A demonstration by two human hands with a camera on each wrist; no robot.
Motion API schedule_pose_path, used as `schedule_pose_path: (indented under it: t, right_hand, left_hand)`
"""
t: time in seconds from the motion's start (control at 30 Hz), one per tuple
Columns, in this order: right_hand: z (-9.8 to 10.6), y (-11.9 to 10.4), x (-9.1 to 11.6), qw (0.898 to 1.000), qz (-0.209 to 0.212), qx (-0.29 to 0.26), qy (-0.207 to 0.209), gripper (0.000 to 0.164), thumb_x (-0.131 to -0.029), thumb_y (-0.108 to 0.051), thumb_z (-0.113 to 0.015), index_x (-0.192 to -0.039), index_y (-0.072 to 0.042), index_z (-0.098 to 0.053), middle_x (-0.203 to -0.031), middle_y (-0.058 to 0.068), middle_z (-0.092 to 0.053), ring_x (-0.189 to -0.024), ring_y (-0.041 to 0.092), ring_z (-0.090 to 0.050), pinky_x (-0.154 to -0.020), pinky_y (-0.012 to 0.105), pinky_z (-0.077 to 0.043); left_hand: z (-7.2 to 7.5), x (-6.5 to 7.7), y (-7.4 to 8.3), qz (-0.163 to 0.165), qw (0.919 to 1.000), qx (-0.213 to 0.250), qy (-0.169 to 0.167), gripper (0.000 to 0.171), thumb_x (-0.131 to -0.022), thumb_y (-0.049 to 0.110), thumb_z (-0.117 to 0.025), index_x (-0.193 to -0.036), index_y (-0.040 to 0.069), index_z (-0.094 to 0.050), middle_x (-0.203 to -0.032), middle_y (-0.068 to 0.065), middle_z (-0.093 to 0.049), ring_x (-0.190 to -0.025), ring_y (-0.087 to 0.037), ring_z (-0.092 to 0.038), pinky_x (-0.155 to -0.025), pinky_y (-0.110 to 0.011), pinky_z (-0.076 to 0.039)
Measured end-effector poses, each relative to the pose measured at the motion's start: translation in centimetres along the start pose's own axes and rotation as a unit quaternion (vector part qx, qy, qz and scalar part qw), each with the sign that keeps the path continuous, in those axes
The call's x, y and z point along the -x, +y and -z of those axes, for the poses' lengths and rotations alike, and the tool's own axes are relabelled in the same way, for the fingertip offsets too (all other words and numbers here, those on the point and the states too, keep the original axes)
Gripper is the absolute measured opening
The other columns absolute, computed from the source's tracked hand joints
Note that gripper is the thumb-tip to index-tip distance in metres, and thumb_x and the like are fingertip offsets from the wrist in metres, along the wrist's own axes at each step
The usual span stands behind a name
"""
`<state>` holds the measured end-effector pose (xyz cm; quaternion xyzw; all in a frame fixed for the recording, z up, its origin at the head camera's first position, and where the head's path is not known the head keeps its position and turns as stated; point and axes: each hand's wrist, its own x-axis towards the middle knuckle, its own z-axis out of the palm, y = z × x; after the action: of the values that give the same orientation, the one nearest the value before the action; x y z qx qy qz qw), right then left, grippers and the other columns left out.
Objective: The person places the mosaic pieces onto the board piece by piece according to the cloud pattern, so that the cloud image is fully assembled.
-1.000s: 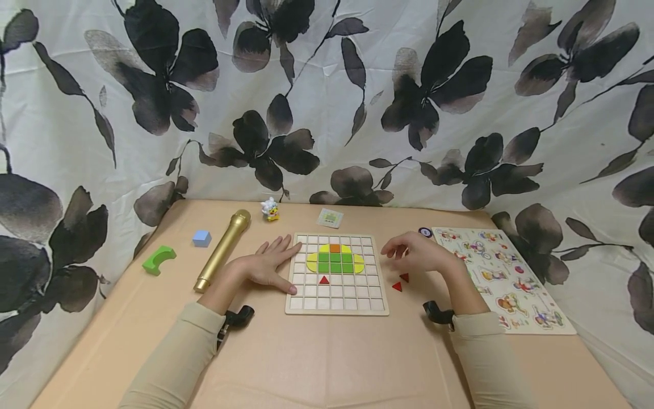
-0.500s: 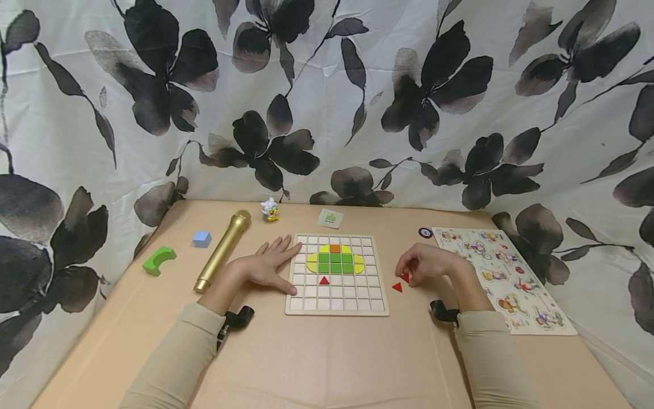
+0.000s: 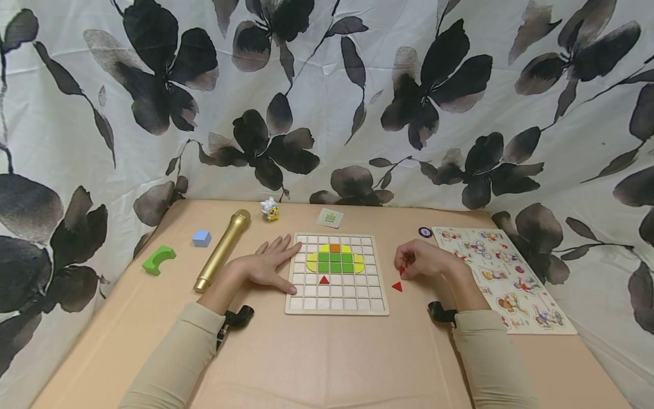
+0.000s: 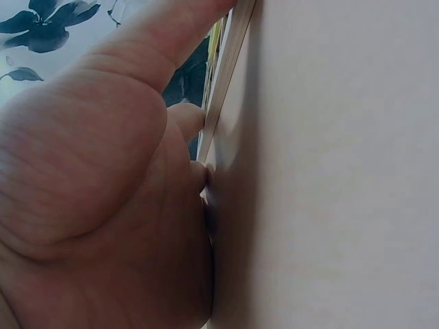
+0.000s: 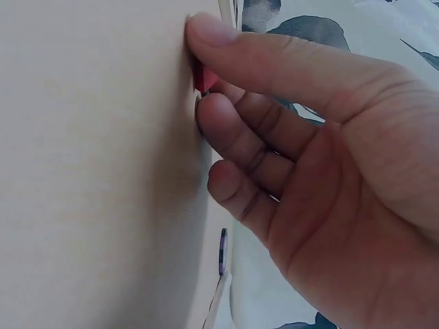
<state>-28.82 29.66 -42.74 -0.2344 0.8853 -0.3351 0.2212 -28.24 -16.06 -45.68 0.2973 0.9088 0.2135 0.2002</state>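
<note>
A white grid board (image 3: 337,307) with a wooden rim lies mid-table. On it sit green square tiles (image 3: 341,262), an orange tile (image 3: 334,248), yellow rounded tiles and one red triangle tile (image 3: 324,280). My left hand (image 3: 263,266) rests spread at the board's left edge, its thumb and index fingertips touching the rim. To the right of the board, my right hand (image 3: 426,260) pinches a second red triangle tile (image 5: 208,78) between thumb and fingers, low over the table; the fingers partly hide it. Another red triangle tile (image 3: 397,287) lies just below that hand.
At left are a gold microphone-shaped tube (image 3: 222,250), a blue block (image 3: 201,238) and a green arch block (image 3: 159,261). A small figurine (image 3: 269,209) and a pattern card (image 3: 330,218) stand behind the board. A picture board (image 3: 541,307) and round disc (image 3: 425,232) are at right.
My right hand has moved down and right from beside the board to a red triangle tile and now pinches it. The left hand has stayed in place.
</note>
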Motion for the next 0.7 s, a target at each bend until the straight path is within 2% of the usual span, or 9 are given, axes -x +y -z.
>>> schedule_pose_path:
  t: [0.13,0.27,0.37,0.5,0.6,0.7]
  right_hand:
    - [0.0,0.1,-0.1,0.999,0.026,-0.019,0.022,0.015,-0.083,0.006,-0.081,-0.093,0.001,-0.071,-0.083,0.012,-0.071,-0.075,0.018,-0.059,-0.065,0.023,-0.05]
    - [-0.2,-0.3,-0.2,0.997,0.039,-0.027,0.063,0.009,-0.089,0.003,-0.077,-0.093,-0.002,-0.072,-0.087,0.014,-0.072,-0.074,0.02,-0.06,-0.064,0.023,-0.05]
    - [-0.3,-0.9,-0.3,0.994,0.038,-0.022,0.104,0.008,-0.092,-0.001,-0.076,-0.094,-0.008,-0.073,-0.09,0.01,-0.073,-0.08,0.023,-0.062,-0.07,0.025,-0.051]
    - [-0.5,-2.0,-0.6,0.988,0.044,-0.02,0.149,0.01,-0.091,-0.003,-0.077,-0.098,-0.011,-0.076,-0.094,0.007,-0.075,-0.084,0.025,-0.065,-0.077,0.026,-0.052]
    - [-0.9,-3.0,-0.9,0.985,0.054,-0.031,0.158,0.016,-0.09,-0.002,-0.078,-0.104,-0.008,-0.077,-0.097,0.007,-0.075,-0.084,0.025,-0.068,-0.078,0.024,-0.054]
    - [-1.6,-4.2,-1.4,0.986,0.061,-0.035,0.153,0.02,-0.09,-0.001,-0.077,-0.107,-0.01,-0.077,-0.098,0.006,-0.076,-0.083,0.023,-0.07,-0.079,0.024,-0.055]
  left_hand:
    - [-0.1,0.1,-0.1,-0.006,1.0,0.003,0.004,0.131,-0.073,0.079,-0.076,-0.169,0.02,-0.008,-0.174,-0.021,0.012,-0.161,-0.042,0.014,-0.126,-0.066,0.008]
    - [0.2,0.3,0.4,-0.001,1.0,-0.007,-0.003,0.13,-0.075,0.076,-0.077,-0.169,0.019,-0.008,-0.174,-0.021,0.013,-0.161,-0.041,0.014,-0.127,-0.065,0.008]
    - [0.6,0.5,1.0,0.01,0.9997,-0.017,-0.012,0.127,-0.078,0.071,-0.077,-0.169,0.017,-0.008,-0.174,-0.021,0.013,-0.161,-0.041,0.013,-0.128,-0.063,0.008]
    - [0.6,0.4,0.8,0.007,0.9996,-0.025,-0.011,0.126,-0.079,0.07,-0.077,-0.169,0.017,-0.007,-0.173,-0.022,0.013,-0.161,-0.041,0.014,-0.127,-0.063,0.009]
    - [0.3,0.2,0.3,-0.005,1.0,-0.005,-0.005,0.129,-0.077,0.074,-0.077,-0.169,0.017,-0.008,-0.173,-0.023,0.013,-0.16,-0.043,0.015,-0.126,-0.065,0.011]
    - [-0.3,-0.1,-0.5,-0.008,0.9999,-0.003,0.005,0.131,-0.074,0.081,-0.074,-0.169,0.02,-0.008,-0.174,-0.021,0.014,-0.161,-0.041,0.015,-0.126,-0.065,0.011]
